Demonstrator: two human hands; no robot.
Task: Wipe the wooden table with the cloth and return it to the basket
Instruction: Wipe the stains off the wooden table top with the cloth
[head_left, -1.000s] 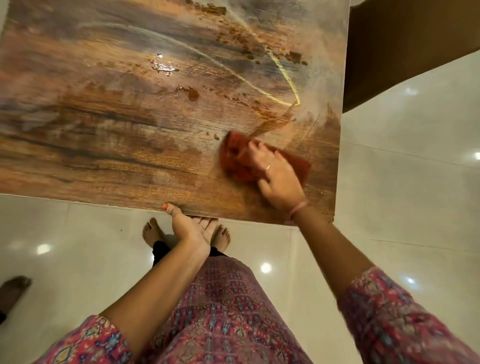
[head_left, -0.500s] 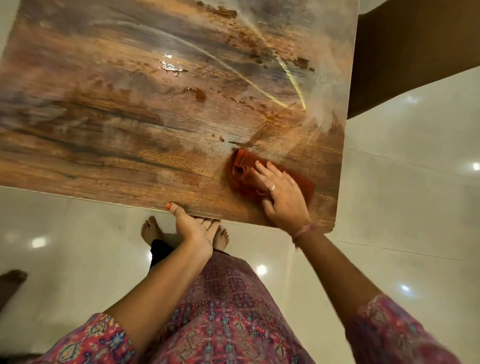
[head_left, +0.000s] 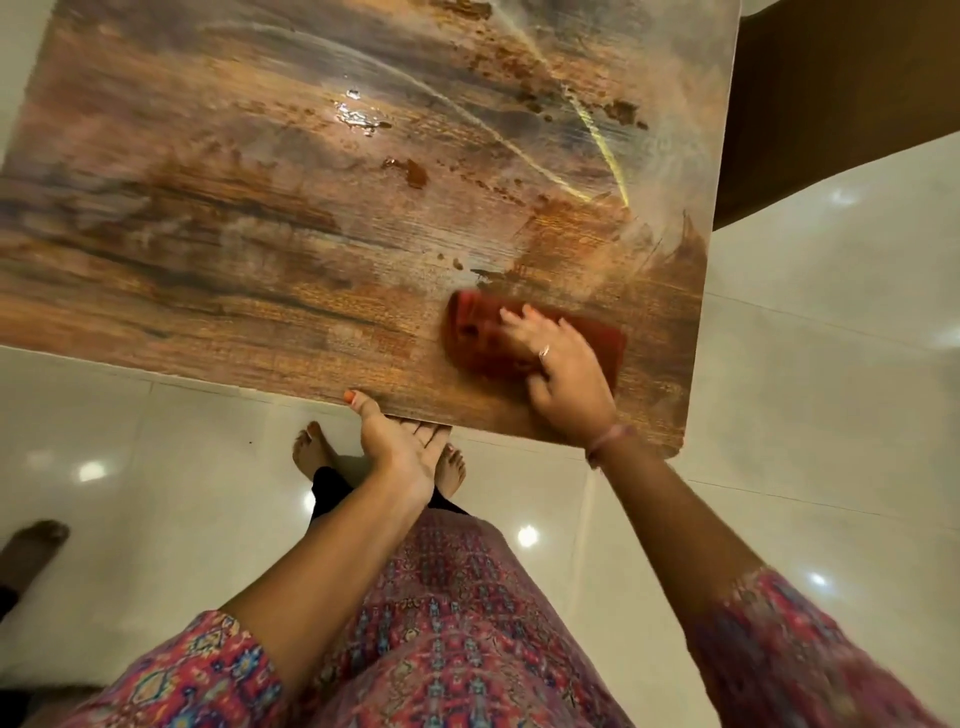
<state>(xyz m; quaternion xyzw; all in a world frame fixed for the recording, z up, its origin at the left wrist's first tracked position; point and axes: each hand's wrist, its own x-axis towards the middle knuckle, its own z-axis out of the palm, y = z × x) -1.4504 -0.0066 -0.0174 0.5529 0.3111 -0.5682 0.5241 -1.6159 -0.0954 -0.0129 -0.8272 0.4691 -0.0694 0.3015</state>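
Observation:
The wooden table fills the upper part of the head view, with wet streaks and brown smears across it. A red-orange cloth lies flat near the table's near right corner. My right hand presses down on the cloth, fingers spread over it. My left hand grips the table's near edge, thumb on top and fingers underneath. No basket is in view.
A small puddle glistens mid-table, with brown spots nearby. A glossy white tile floor surrounds the table. My bare feet stand under the near edge. Another person's foot is at the far left. A dark brown surface lies at the upper right.
My right hand has slid the cloth a little toward the near edge of the table and slightly left. My left hand has kept its hold on the edge.

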